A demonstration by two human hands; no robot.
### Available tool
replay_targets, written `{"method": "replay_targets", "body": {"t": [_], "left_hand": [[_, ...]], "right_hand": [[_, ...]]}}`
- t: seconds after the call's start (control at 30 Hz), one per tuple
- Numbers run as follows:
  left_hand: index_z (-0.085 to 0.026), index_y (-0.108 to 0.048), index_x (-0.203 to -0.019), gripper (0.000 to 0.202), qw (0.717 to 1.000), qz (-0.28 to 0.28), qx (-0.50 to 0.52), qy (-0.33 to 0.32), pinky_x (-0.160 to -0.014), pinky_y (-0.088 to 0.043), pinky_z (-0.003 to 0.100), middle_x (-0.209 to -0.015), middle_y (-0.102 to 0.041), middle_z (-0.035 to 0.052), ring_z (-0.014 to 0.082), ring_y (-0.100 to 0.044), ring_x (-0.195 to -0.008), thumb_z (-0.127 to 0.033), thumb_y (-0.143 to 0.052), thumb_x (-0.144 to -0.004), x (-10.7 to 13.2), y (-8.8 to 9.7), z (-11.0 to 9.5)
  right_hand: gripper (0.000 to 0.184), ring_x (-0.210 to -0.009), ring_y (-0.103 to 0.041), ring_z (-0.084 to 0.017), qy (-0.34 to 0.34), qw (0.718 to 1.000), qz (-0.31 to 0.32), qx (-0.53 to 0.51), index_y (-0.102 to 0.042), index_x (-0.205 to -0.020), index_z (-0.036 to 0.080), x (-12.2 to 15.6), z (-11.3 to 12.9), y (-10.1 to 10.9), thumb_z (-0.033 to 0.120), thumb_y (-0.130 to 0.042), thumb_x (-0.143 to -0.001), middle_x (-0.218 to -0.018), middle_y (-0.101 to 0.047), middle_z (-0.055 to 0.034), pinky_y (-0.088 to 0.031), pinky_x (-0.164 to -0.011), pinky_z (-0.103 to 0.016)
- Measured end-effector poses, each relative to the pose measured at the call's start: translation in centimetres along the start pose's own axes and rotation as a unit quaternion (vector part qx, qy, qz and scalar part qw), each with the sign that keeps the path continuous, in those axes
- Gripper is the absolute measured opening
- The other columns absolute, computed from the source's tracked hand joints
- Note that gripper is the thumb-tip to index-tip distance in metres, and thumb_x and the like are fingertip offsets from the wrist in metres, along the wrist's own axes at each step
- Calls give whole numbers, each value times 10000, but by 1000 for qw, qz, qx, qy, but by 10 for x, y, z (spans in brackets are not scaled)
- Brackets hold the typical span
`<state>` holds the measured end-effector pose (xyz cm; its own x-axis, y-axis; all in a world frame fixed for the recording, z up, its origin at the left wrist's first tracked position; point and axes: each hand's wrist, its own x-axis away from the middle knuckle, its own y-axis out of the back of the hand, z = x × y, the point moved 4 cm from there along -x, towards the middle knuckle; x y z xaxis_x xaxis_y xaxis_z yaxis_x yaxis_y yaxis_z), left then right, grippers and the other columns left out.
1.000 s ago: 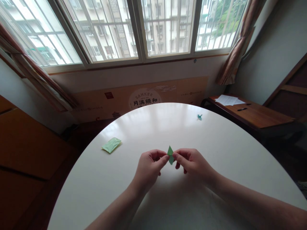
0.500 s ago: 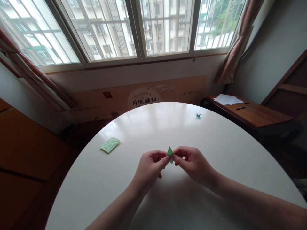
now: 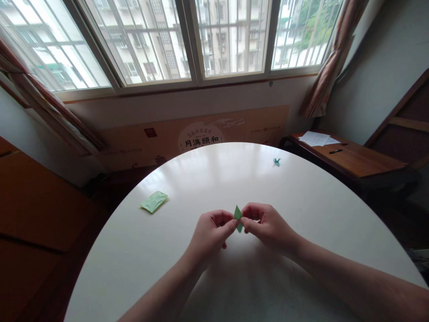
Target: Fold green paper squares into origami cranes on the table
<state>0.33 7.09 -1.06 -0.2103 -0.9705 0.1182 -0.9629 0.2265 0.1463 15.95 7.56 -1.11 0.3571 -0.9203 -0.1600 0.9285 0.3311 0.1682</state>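
Note:
A small folded piece of green paper (image 3: 237,212), pointed at its top and bottom, is held between my two hands above the table. My left hand (image 3: 212,232) pinches its left edge between thumb and fingers. From the other side, my right hand (image 3: 266,221) grips the right edge the same way. Thumb tips cover part of the paper's middle, so its folds there are hidden. Farther back on the right of the table stands a small teal folded-paper bird (image 3: 276,162). To the left lies a flat, creased, light green paper packet (image 3: 154,201).
The round white table (image 3: 127,268) fills the foreground. Behind its right edge is a wooden side table (image 3: 372,161) with white papers (image 3: 318,138) and a black pen (image 3: 335,151). A printed cardboard panel (image 3: 127,138) stands below the barred windows.
My right thumb has shifted slightly on the green paper, and more of its lower point shows now. Both hands stay in nearly the same place.

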Motion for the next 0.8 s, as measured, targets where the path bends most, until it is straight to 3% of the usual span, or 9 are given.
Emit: {"method": "replay_targets", "body": {"t": [0.43, 0.57, 0.7, 0.8], "left_hand": [[-133, -631, -651, 143, 998, -55, -14, -2, -376, -374, 193, -522, -509, -35, 80, -416, -445, -270, -666, -670, 0, 4, 2], [-123, -662, -686, 174, 999, -39, -37, -8, -384, -375, 202, -534, -525, -22, 88, -427, -452, -297, -658, -699, 0, 2, 2], [-114, -695, -784, 266, 998, -7, -54, -7, -385, -406, 218, -590, -569, 5, 112, -466, -484, -372, -682, -724, -1, -2, 4], [-124, -664, -748, 236, 999, -7, -42, -4, -385, -403, 213, -577, -542, -6, 113, -461, -492, -355, -692, -706, 0, -4, 5]], "right_hand": [[64, -711, -631, -178, -1, 999, 3, 36, -691, -816, 182, -1, -6, -2, 224, -645, -832, -760, -695, -31, -453, -592, -259], [104, -658, -566, -161, -9, 998, -18, 56, -629, -709, 178, 0, -8, -1, 209, -633, -808, -684, -643, -12, -408, -565, -253], [101, -630, -514, -144, -3, 998, -33, 50, -602, -692, 179, 1, -9, -2, 177, -611, -793, -660, -595, 6, -398, -562, -249], [105, -615, -498, -132, 8, 997, -38, 65, -591, -693, 180, 2, -7, -3, 180, -611, -796, -655, -577, 16, -371, -533, -232]]}}
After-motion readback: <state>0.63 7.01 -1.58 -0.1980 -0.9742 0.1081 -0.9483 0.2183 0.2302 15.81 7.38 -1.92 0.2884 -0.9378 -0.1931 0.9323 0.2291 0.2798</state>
